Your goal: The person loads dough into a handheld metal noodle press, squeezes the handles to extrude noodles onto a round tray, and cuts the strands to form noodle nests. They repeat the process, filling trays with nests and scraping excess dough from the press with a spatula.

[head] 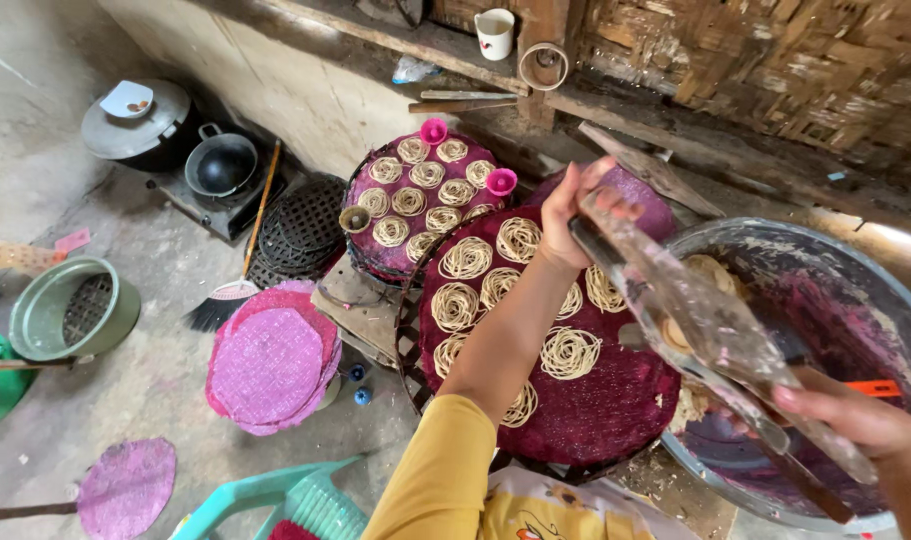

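Noodle coils (569,352) on tray (615,410), left of basin (855,300)

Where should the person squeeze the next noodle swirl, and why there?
Probably on the bare lower right of the near tray. The left hand and right hand hold the press over that tray, and the noodle swirls already fill its upper part, while that patch looks bare.

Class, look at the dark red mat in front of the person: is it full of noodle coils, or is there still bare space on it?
Partly filled. Noodle coils cover the far and middle parts of the dark red mat, while its near right part shows bare.
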